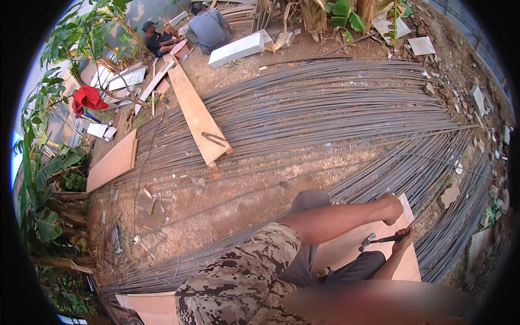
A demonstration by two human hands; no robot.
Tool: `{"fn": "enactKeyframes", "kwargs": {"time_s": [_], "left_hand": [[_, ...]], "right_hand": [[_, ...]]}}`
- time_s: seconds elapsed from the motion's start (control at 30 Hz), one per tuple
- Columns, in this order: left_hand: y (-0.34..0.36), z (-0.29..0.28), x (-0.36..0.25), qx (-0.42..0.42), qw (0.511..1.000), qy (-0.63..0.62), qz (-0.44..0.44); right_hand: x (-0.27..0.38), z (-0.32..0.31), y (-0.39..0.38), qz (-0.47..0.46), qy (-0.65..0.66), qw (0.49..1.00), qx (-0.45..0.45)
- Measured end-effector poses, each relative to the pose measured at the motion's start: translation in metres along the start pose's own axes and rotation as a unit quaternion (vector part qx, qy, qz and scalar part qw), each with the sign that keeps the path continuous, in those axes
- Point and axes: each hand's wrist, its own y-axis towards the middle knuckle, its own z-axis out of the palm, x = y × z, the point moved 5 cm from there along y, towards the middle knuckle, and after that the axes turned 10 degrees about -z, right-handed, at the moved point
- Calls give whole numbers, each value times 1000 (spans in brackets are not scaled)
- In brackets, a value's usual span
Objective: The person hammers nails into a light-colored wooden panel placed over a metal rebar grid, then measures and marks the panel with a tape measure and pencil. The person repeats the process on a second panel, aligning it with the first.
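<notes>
My bare left forearm comes out of a camouflage sleeve and crosses in front of me. My left hand [392,209] is at the edge of a plywood sheet [341,244], with its fingers bent down and together. Whatever they may hold is too small to make out. Below it, my right hand [402,238] grips the black handle of a claw hammer [370,241]. The hammer head points left over the plywood, apart from my left hand. My grey trouser legs show beneath my arms. A blurred patch covers the lower right.
Long steel rods [303,97] cover much of the ground. Pincers [213,138] lie on a long wooden plank [192,108]. Another plywood sheet [114,161] lies at left. Two people [208,30] crouch at the back near a white block [238,50]. Rubble [476,100] lines the right.
</notes>
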Motion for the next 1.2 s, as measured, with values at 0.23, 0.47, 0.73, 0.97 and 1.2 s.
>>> {"fn": "enactKeyframes", "kwargs": {"time_s": [0.23, 0.47, 0.73, 0.97, 1.2], "left_hand": [[5, 1, -5, -16, 1000, 7, 12], [5, -2, -5, -6, 1000, 11, 12], [7, 0, -8, -4, 1000, 14, 7], [8, 1, -13, 5, 1000, 23, 11], [12, 4, -16, 0, 1000, 19, 11]], "right_hand": [[-2, -8, 4, 3, 10, 1000, 16], [-3, -5, 5, 2, 7, 1000, 19], [0, -4, 0, 3, 5, 1000, -10], [1, 0, -1, -2, 12, 1000, 0], [2, 2, -2, -1, 16, 1000, 13]]}}
